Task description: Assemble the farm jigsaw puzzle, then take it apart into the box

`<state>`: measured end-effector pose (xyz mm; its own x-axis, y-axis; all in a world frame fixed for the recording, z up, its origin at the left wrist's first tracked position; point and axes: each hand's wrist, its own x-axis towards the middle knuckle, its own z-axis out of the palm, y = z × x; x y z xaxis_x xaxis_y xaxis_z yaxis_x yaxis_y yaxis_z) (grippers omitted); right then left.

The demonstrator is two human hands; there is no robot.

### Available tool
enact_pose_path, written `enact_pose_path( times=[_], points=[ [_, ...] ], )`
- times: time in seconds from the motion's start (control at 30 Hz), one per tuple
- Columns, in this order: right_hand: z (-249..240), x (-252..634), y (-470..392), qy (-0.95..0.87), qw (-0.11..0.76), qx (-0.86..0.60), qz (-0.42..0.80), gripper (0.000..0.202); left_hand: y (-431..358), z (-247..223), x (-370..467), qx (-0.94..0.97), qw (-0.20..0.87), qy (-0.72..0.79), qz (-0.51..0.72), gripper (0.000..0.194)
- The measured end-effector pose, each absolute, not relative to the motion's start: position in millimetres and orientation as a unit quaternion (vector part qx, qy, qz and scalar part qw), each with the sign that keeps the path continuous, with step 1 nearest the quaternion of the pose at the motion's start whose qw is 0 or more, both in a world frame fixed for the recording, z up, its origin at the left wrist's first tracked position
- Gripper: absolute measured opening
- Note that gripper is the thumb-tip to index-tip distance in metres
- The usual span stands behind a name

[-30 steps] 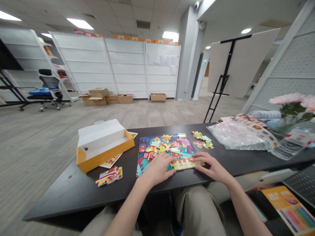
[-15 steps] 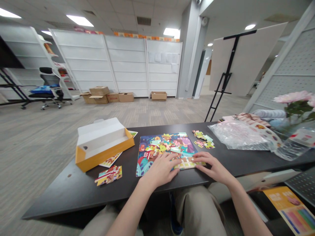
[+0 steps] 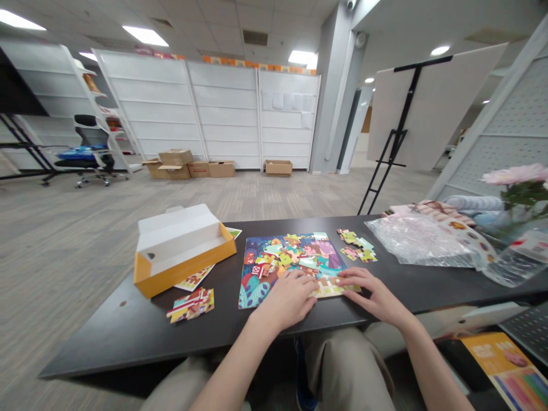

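Two trousered legs fill the bottom of the frame, and right above them, at lower centre, it's all hands! Left hand comes in palm down, fingers together, fingertips on the left end of a strip of joined puzzle pieces printed with a white fence; its thumb is tucked low, and I can't tell whether that grip pinches or simply presses. Right hand is over at the other end, its grip moderately open, a clear gap between thumb and fingers, fingertips touching the strip's right end.

And the strip itself? Lying along the lower right edge of the colourful puzzle board, just below centre frame, with loose pieces heaped across the board's middle. Off to the lower left, a small pile of pieces on the dark surface; just behind it, an open yellow box, lid up, printed cards poking out beneath. Right of the board, another little cluster of pieces, then crumpled clear plastic, and a bottle near pink flowers at the right edge.

Farther back: a black easel at upper right, cardboard boxes on the floor at centre left, a swivel chair at upper left, white shelving across the back.
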<state>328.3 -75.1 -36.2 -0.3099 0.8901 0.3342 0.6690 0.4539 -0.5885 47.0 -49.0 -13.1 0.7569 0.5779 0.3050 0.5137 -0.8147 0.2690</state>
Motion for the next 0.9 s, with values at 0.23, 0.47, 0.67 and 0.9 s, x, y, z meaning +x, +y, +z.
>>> enact_pose_path(
  times=[0.23,0.47,0.67,0.9],
  points=[
    [-20,333,-59,-0.768,0.35,-0.517,0.144,0.03,-53,-15,63,0.919,0.041,0.345,0.185,0.022],
    [35,283,16,-0.838,0.142,-0.505,0.153,0.021,-49,-16,69,0.913,0.039,0.359,0.191,0.021],
    [33,248,57,-0.861,0.005,-0.489,0.138,0.015,-44,-19,70,0.913,0.041,0.364,0.181,0.027],
    [15,261,66,-0.855,0.063,-0.469,0.212,0.041,-43,-17,67,0.913,0.075,0.355,0.189,0.038]
  ],
)
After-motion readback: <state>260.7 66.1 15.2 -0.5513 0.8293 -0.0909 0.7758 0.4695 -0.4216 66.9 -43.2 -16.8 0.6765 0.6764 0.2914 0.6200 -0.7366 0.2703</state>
